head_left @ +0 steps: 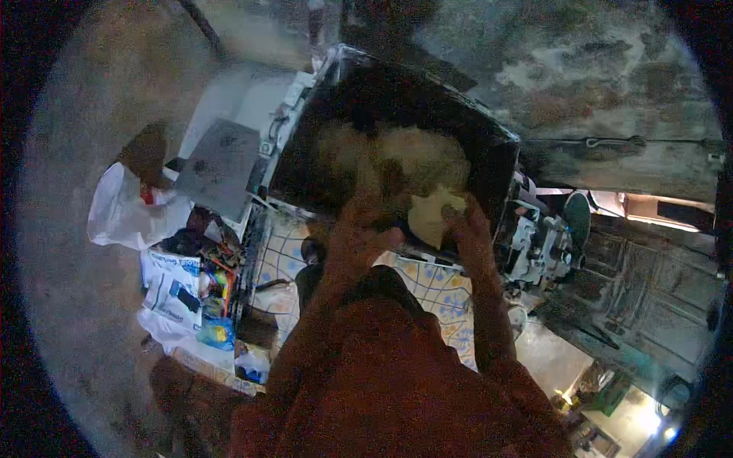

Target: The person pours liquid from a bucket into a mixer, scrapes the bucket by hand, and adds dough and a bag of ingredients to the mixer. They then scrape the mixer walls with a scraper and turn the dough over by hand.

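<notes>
My right hand [469, 229] pinches the edge of a flat, pale yellow piece [429, 217] with an uneven outline; its material is too blurred to name. My left hand [363, 233] is just left of that piece, thumb apart from the fingers, which reach toward a heap of similar pale pieces [420, 156]. Grain and shadow blur the fingertips. The heap lies inside a dark, raised-edge box or tabletop [397, 88] in front of me.
A grey panel [217, 168] and a white bag [118, 206] are to the left, above a cluttered box with printed packaging [172, 286]. Whitish machinery [538, 244] stands close on the right. Patterned tile-like flooring [439, 294] shows below. A dark door [649, 267] is farther right.
</notes>
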Tool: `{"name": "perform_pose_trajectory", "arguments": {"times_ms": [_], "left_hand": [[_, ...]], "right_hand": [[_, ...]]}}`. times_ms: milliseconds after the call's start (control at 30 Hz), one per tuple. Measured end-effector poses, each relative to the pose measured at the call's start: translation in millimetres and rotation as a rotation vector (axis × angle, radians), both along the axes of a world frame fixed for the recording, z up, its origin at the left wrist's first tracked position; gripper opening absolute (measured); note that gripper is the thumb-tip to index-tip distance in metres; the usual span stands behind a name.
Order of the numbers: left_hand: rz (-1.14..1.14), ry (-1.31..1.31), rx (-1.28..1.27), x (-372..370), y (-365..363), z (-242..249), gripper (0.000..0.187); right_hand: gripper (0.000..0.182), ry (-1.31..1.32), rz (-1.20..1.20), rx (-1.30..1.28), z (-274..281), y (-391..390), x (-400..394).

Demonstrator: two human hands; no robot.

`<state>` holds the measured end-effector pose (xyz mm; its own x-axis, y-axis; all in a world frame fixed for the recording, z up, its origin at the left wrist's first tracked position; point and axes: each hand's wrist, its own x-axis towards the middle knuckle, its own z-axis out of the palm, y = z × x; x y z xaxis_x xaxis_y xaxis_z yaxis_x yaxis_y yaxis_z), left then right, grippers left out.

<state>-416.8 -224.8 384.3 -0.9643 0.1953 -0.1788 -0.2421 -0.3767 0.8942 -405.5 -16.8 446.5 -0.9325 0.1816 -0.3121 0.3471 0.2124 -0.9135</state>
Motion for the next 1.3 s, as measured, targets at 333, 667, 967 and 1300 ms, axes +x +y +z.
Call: {"name": "perform_pose_trajectory", "arguments": {"times_ms": [333,667,967,1300], "left_hand": [[-0.152,0.070,-0.525,5,-13,19,0.036],[-0.198,-0.130,-0.323,15,-22,38,0.042],[-0.139,0.164,-0.287,33,-11,18,0.070],[0.433,-0.071,-0.107,19,-33,86,0.017]], "right_hand": [[0.077,0.014,0.458,-0.365,-18,-39,30],[0.054,0.463,0.363,0.460,-14,-63,41],[0.038,0.344,0.402,0.156,-24,-46,25],[0.102,0.510,0.299,0.120,-6,-44,27]]}}
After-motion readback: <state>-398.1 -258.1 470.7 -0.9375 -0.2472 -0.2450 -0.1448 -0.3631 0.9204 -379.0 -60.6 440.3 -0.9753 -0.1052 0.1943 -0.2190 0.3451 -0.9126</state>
